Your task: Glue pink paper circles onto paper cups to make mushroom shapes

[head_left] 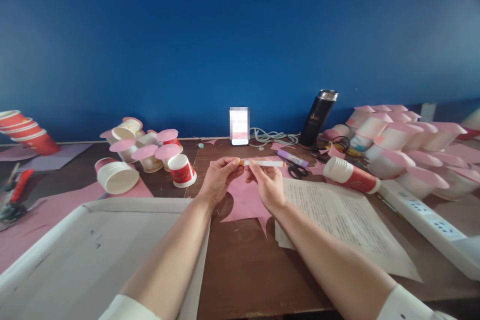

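A slim white marker with an orange end [275,163] is held level between my two hands, above pink paper [245,200]. My left hand [223,175] pinches its orange end at the left. My right hand [268,180] grips the white barrel just beside it, with the rest of the barrel sticking out to the right. A red and white paper cup [181,170] stands upside down left of my left hand. Black scissors [298,171] and a purple tube [292,158] lie to the right of my right hand.
A white tray [123,205] fills the near left. Printed sheets [337,210], stacked cups [350,175] and a power strip [427,220] lie right. Pink-topped cups [423,135] crowd the far right. A phone [239,126] and black flask [318,117] stand near the wall.
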### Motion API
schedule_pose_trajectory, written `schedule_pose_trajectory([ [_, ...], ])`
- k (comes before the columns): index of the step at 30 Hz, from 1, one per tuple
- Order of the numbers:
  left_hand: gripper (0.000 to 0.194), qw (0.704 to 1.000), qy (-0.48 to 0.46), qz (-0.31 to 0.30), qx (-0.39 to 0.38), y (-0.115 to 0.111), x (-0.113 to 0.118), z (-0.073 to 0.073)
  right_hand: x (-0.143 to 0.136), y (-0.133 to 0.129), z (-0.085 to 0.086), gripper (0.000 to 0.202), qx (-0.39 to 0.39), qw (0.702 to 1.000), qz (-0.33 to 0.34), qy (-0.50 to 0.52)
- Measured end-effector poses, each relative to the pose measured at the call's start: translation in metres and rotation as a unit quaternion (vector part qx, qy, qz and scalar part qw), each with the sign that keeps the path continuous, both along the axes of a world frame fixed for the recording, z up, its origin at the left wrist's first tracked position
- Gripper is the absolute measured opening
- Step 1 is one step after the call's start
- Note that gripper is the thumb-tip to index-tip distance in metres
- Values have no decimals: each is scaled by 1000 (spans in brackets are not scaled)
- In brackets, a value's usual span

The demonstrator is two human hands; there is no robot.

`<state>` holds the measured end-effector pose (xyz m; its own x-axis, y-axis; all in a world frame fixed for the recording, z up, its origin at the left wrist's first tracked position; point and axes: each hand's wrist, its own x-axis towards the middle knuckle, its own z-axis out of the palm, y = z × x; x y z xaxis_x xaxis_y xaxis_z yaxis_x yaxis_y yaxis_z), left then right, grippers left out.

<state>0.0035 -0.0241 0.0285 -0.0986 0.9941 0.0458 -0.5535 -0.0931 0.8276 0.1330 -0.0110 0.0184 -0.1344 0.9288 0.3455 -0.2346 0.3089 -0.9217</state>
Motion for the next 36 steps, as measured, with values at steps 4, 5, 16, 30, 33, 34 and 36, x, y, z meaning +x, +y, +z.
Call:
schedule_pose_trajectory([
  [4, 28, 997, 13, 71, 1, 4, -4, -2, 17, 11, 14, 30, 57, 966, -29, -249],
  [5, 29, 994, 35, 107, 6, 6, -7, -3, 27, 16, 19, 26, 77, 926, -67, -364],
  [16, 22, 841, 415, 346, -29, 26, -20, -3, 93, 56, 29, 40, -119, 680, -182, -700],
  [30, 37, 929, 337, 81, -129, 109, -15, 4, 97, 63, 24, 47, -99, 704, -202, -674],
  [33, 33, 932, 331, 83, -124, 123, -13, 2, 94, 65, 25, 48, -52, 767, -228, -597],
  [34, 32, 934, 326, 85, -117, 127, -13, 2, 92, 67, 24, 48, -41, 798, -239, -552],
  [36, 30, 942, 312, 90, -90, 132, -12, 2, 90, 70, 22, 43, -39, 868, -243, -431],
])
